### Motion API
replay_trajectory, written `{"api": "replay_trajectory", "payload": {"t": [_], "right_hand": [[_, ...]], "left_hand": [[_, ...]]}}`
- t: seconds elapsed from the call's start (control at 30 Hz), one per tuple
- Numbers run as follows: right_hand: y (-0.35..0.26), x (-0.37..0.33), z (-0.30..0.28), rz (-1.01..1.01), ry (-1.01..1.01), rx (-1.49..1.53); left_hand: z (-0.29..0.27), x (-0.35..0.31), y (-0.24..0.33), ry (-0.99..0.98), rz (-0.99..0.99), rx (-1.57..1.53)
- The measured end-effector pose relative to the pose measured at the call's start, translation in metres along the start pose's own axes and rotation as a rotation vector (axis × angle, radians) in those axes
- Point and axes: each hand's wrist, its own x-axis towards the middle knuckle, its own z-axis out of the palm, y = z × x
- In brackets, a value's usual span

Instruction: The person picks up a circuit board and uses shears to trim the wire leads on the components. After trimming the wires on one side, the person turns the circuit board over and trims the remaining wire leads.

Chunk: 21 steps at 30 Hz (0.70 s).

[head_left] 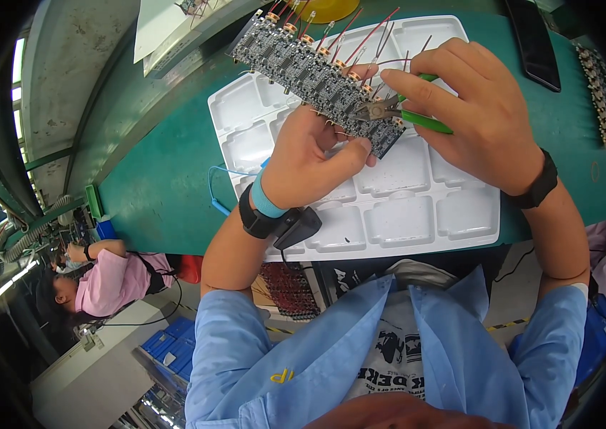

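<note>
My left hand [318, 154] grips a long, dark circuit board panel [296, 68] near its lower right end, thumb on the face. The panel is tilted, running from upper left to lower right. Copper-coloured coils and red wires stick up along its far edge. My right hand [478, 107] holds green-handled cutting pliers [421, 118], their metal jaws against the panel's right part. Whether the jaws are closed on a lead is too small to tell. Beneath both hands lies a white plastic tray [399, 218] with moulded compartments. A blue wrist strap [267, 196] circles my left wrist.
The tray rests on a green work surface [153, 161]. A black flat device [533, 43] lies at the far right, with a stack of board strips [603, 107] beyond it. A yellow round container [328, 8] stands at the back. A person in pink [120, 282] works at left.
</note>
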Motion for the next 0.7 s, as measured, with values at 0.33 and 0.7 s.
{"api": "replay_trajectory", "payload": {"t": [0.33,0.7], "right_hand": [[0.001,-0.006,0.005,0.038,0.012,0.002],[0.002,-0.01,0.003,0.04,-0.037,0.055]], "left_hand": [[-0.006,-0.001,-0.001,-0.077,-0.035,0.088],[-0.005,-0.002,0.0,-0.076,0.008,0.105]]}}
